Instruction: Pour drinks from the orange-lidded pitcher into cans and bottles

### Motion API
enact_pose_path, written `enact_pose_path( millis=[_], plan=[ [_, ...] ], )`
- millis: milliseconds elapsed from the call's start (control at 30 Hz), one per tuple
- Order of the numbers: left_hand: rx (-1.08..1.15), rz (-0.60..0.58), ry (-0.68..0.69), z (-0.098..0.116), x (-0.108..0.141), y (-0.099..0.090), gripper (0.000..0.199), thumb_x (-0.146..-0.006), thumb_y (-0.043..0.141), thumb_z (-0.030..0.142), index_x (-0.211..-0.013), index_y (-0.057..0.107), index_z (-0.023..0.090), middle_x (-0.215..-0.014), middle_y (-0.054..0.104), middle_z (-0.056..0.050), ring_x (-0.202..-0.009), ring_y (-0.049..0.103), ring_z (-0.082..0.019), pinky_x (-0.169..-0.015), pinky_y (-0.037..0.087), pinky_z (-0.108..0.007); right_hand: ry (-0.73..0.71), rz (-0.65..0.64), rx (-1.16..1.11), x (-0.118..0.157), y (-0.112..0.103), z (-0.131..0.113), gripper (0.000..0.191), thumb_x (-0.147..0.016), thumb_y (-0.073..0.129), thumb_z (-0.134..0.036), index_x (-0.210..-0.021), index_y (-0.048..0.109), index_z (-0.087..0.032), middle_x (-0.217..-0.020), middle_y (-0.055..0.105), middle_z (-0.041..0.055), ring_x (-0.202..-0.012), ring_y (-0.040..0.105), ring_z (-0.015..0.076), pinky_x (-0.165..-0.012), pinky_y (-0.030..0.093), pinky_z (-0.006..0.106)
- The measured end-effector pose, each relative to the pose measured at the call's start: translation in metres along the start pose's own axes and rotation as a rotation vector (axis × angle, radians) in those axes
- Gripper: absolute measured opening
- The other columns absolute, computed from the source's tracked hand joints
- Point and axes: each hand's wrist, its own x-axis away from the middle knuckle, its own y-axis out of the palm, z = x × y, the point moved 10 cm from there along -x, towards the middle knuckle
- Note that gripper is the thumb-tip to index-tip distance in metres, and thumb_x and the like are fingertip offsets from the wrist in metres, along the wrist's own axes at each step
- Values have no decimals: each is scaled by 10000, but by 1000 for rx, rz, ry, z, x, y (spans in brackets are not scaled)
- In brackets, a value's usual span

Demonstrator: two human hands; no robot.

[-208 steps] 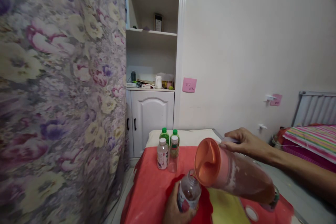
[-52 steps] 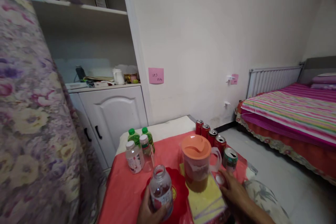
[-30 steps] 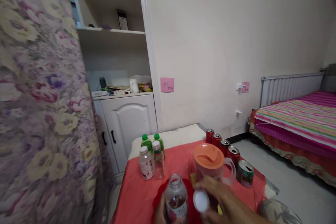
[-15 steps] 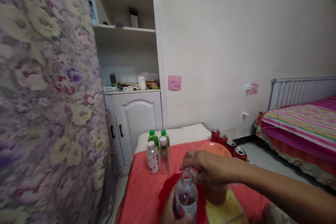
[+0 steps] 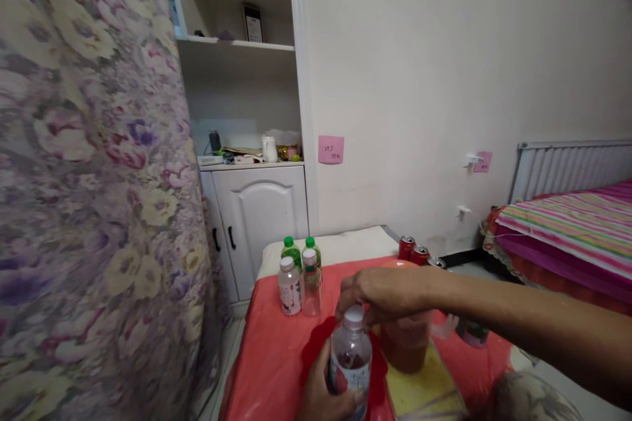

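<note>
White-capped bottle (image 5: pixel 351 363) upright in left hand (image 5: pixel 322 389)

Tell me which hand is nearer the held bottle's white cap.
Right. The right hand has its fingers around the white cap; the left hand is lower, wrapped around the body of the bottle.
</note>
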Motion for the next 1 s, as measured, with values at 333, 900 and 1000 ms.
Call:
enact_pose_path(
  millis=[333, 900, 1000],
  plan=[
    [75, -74, 6, 6, 1, 5, 951, -561, 895, 567, -1362, 551, 185, -1298, 706, -141, -1184, 639, -376, -1018, 484, -428, -127, 2, -5, -4, 1, -5, 263, -851, 680, -12, -1102, 729, -73, -1068, 735, 149, -932, 671, 197, -803, 522, 276],
    [68, 23, 28, -3, 0, -8, 884, -539, 909, 393, -1340, 603, 181, -1318, 709, -139, -1269, 609, -391, -1063, 480, -412, 268, -166, 195, -17, 14, 33, 589, -840, 650, -672, -1033, 740, -123, -768, 734, 92, -656, 633, 227, -533, 368, 291],
    [56, 29, 14, 3, 1, -8, 884, -538, 908, 408, -1338, 608, 180, -1278, 730, -128, -1199, 648, -376, -1020, 506, -406, 266, -126, 106, -12, 5, 32, 635, -853, 657, -626, -1227, 687, -113, -949, 768, 146, -823, 698, 286, -648, 457, 328]
  ],
)
